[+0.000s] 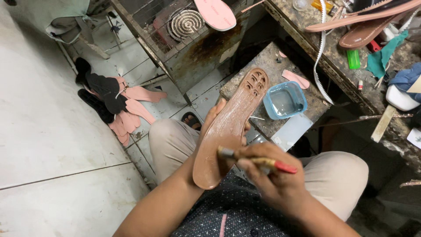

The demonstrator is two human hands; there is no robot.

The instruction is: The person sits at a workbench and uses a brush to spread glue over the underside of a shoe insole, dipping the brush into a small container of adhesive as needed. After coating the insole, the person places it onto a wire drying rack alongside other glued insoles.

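Note:
My left hand grips a brown rubber shoe sole from underneath, holding it tilted over my lap with its patterned heel pointing away. The sole's surface looks wet and glossy. My right hand is closed around a brush with a yellow and red handle. The brush's bristle end touches the near part of the sole.
A blue plastic tub of clear liquid sits on a stone block ahead of my knees. Pink and black cut insoles lie on the tiled floor at left. A rusty metal cage with a coil heater stands behind. A cluttered workbench is at right.

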